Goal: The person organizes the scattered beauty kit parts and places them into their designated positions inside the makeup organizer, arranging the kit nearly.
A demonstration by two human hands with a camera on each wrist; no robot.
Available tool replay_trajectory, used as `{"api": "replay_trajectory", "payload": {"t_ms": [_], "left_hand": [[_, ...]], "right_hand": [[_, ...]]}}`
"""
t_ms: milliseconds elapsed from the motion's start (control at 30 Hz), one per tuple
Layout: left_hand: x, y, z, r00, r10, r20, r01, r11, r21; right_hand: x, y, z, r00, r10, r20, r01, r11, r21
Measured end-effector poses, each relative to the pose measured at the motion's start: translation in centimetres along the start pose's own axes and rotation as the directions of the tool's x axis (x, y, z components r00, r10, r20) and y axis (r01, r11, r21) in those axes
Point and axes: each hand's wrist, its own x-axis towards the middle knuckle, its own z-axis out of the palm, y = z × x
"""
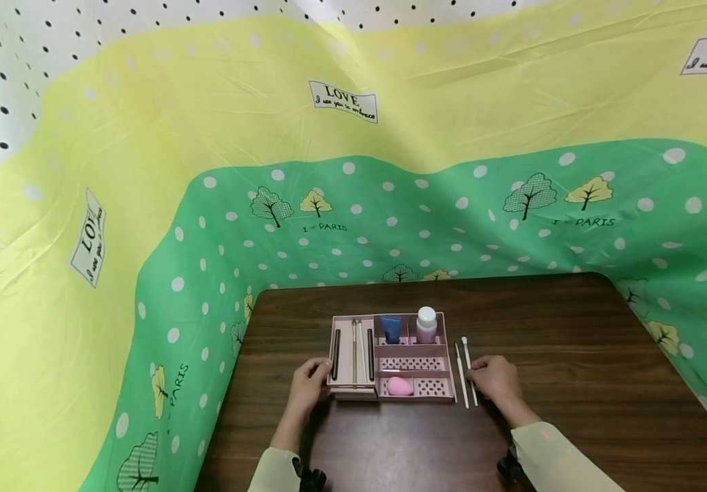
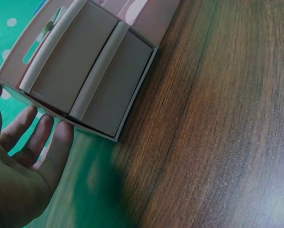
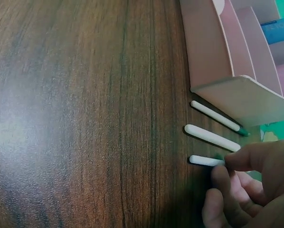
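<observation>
A pale pink makeup organizer stands on the table, with two drawers at its left front. My left hand touches its left side; in the left wrist view, the fingers are spread, their tips against the side wall. To the organizer's right, my right hand pinches a white-handled makeup brush between thumb and finger. The brush lies along the table, its soft head pointing away. Beside it lie a thicker white-handled brush and a thin white handle close to the organizer's wall.
Several slim sticks and brushes lie on the organizer's left top. Its compartments hold a blue tube, a white-capped bottle and a pink makeup sponge. A patterned green and yellow curtain hangs around the dark wood table.
</observation>
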Motion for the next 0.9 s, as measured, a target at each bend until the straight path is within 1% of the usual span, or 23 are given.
{"api": "replay_trajectory", "payload": {"t_ms": [100, 233, 367, 467, 533, 767, 900], "left_hand": [[-0.1, 0.1, 0.0, 1.0, 0.008, 0.003, -0.008, 1.0, 0.009], [-0.1, 0.1, 0.0, 1.0, 0.004, 0.004, -0.004, 1.0, 0.007], [0.1, 0.0, 0.0, 1.0, -0.001, -0.003, 0.001, 1.0, 0.005], [0.1, 0.0, 0.0, 1.0, 0.004, -0.006, -0.004, 1.0, 0.007], [0.2, -0.1, 0.0, 1.0, 0.002, -0.01, -0.002, 1.0, -0.001], [0.2, -0.2, 0.0, 1.0, 0.009, -0.01, -0.009, 1.0, 0.008], [0.2, -0.2, 0.0, 1.0, -0.006, -0.008, 0.007, 1.0, 0.014]], "right_hand": [[0.0, 0.0, -0.1, 1.0, -0.018, -0.014, 0.018, 1.0, -0.021], [0.0, 0.1, -0.1, 1.0, -0.019, -0.014, 0.018, 1.0, -0.012], [-0.1, 0.1, -0.1, 1.0, 0.007, 0.016, -0.009, 0.996, 0.093], [-0.2, 0.0, -0.2, 0.999, 0.01, 0.052, -0.021, 0.979, 0.203], [-0.4, -0.2, -0.4, 0.998, 0.001, 0.069, -0.018, 0.968, 0.25], [-1.0, -0.6, -0.8, 0.994, -0.013, 0.112, -0.027, 0.938, 0.346], [-1.4, -0.7, -1.3, 0.991, -0.018, 0.135, -0.034, 0.927, 0.374]]}}
